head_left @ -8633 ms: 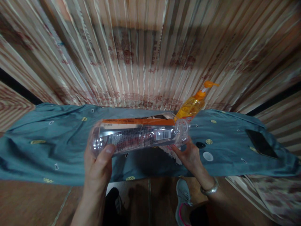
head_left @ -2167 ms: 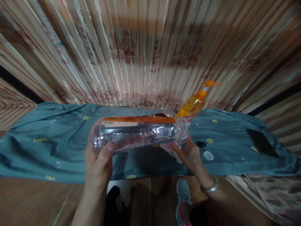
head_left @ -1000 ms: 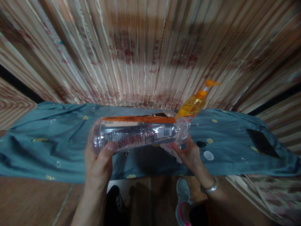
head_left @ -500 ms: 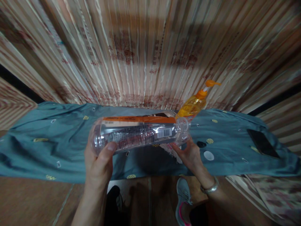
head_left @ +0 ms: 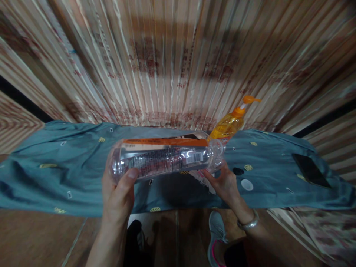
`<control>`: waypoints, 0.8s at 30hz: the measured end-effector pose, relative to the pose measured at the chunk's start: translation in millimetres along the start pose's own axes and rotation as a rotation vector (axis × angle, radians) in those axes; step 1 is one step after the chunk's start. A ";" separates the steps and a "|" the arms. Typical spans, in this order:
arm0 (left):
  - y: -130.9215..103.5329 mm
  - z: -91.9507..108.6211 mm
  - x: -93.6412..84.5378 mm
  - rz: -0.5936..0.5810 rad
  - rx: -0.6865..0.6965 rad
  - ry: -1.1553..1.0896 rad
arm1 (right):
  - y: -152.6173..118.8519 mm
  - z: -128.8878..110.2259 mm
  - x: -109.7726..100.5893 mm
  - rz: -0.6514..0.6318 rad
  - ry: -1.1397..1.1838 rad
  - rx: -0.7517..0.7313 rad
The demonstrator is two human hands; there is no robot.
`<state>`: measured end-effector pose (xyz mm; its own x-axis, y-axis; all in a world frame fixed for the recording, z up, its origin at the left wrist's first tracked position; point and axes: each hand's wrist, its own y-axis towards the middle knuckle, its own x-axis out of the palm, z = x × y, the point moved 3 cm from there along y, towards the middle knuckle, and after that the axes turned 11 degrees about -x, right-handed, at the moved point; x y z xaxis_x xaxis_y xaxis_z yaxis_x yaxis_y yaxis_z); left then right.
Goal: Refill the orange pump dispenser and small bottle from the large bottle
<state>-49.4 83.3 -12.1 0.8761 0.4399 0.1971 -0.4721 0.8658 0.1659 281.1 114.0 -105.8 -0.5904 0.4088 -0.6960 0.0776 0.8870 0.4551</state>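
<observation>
A clear plastic bottle (head_left: pixel 167 161) with an orange-edged label and a barcode lies sideways in the air above the cloth-covered table. My left hand (head_left: pixel 119 189) grips its base end, thumb across the near side. At the neck end is my right hand (head_left: pixel 224 181), its fingers partly hidden behind clear plastic. Thumb and fingers there are closed on a whitish-pink cloth (head_left: pixel 204 180) with a frayed edge, which hangs below the bottle. Just behind the neck stands a pump bottle (head_left: pixel 228 124) of yellow-orange liquid, its lower part hidden.
A teal patterned cloth (head_left: pixel 75 159) covers the narrow table. To the right lie a small black item (head_left: pixel 238 171), a white round disc (head_left: pixel 247 184) and a dark phone-like slab (head_left: pixel 310 169). A pleated curtain (head_left: pixel 172 66) hangs right behind the table.
My left hand and the base end of the clear bottle have shifted very slightly to the right. My right hand is almost unmoved.
</observation>
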 end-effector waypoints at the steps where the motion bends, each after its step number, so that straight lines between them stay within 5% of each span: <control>1: 0.1 0.2 0.8 0.020 -0.033 -0.065 | 0.3 -0.4 -0.2 -0.008 -0.003 -0.001; 24: 3.1 -5.4 -1.0 -0.012 -0.108 -0.144 | 1.6 -3.8 -2.1 0.018 0.002 0.048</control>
<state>-51.2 86.8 -17.0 0.8552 0.3972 0.3330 -0.4413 0.8949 0.0658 279.4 113.8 -101.5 -0.5900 0.4242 -0.6869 0.1263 0.8888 0.4404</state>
